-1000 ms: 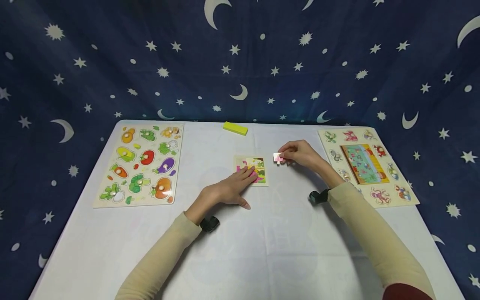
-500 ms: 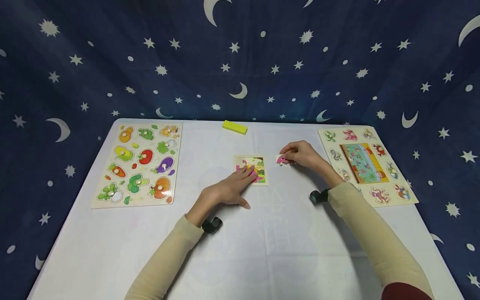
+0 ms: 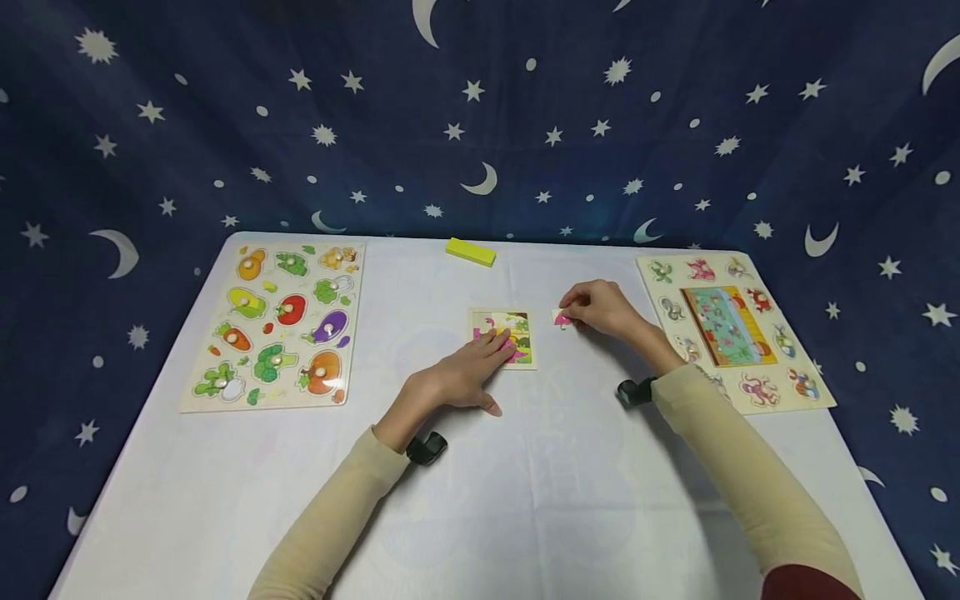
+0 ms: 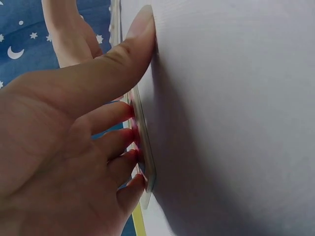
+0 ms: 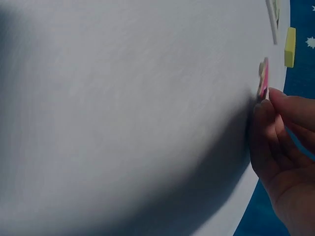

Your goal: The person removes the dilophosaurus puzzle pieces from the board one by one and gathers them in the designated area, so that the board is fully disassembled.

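Though thin, knobbed jigsaw piece.

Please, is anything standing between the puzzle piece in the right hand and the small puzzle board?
Nothing visible stands between the puzzle piece, pinched by the right hand, and the small puzzle board. However, the left hand rests on the board, covering part of it.

Cream sleeves (one meeting dark red fabric) end beside black wrist cameras.

A puzzle-play corner, by its star-and-moon backdrop, white table and vegetable puzzle board
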The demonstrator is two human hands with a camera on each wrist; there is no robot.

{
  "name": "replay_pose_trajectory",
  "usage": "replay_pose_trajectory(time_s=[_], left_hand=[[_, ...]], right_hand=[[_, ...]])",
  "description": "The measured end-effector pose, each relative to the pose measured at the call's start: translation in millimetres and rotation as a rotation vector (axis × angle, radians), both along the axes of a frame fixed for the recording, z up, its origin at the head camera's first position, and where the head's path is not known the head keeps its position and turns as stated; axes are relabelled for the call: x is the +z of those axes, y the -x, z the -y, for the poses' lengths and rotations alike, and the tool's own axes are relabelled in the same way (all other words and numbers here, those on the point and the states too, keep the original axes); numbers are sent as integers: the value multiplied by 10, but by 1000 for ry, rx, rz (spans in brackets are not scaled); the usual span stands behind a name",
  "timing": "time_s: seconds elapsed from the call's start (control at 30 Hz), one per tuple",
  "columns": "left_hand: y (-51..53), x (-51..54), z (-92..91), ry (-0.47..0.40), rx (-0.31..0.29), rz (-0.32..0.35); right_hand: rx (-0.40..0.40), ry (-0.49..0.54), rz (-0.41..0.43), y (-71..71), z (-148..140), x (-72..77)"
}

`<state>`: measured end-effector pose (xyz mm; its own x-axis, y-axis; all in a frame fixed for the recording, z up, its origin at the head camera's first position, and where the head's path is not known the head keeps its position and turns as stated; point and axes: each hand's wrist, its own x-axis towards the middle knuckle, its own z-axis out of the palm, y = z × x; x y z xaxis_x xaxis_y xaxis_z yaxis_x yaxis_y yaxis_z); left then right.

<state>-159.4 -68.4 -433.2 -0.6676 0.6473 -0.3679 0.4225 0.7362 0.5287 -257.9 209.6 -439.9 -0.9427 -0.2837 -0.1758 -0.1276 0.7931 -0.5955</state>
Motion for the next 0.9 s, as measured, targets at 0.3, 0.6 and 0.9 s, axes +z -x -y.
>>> replay_pose_trajectory(time_s=[0.3,0.6,0.9], left_hand=[[6,8,14,12,-30,-7],[10,-11,7,15,-30,-12],[17,2,-5,29,-25,-23]], right_hand=[[89,81,-9,-32,363,41],[180,121,-18,-17,667,-20],[258,81,-40,-4,735,-21]])
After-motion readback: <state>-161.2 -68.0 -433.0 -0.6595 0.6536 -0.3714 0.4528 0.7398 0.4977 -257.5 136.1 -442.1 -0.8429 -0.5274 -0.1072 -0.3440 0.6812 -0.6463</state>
